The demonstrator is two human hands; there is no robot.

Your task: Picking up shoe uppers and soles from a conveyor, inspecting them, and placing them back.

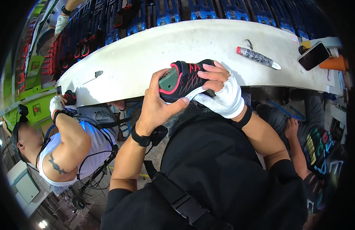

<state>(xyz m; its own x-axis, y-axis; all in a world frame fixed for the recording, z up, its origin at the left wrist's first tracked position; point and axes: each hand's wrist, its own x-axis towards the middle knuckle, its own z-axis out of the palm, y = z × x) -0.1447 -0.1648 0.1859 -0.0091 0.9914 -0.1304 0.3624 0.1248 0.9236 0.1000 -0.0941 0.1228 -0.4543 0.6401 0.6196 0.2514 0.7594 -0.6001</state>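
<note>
A black shoe (189,85) with red laces, a pinkish-red collar and a pale sole edge is held in both hands over the table's near edge. Inside its opening sits a green shoe last (168,80). My left hand (153,105), bare, wraps the heel end, its thumb along the sole edge. On my right hand (224,96) is a white glove that leaves the fingertips uncovered. Those fingers curl over the toe end and grip it; the underside of the toe is hidden by the glove.
The white table (139,53) curves across the front. On it lie a wrapped stick with a red end (256,57), a thin spiked tool (94,76) and a phone (314,56). Behind runs a blue slatted conveyor (168,14). Co-workers sit left (70,153) and right (315,149).
</note>
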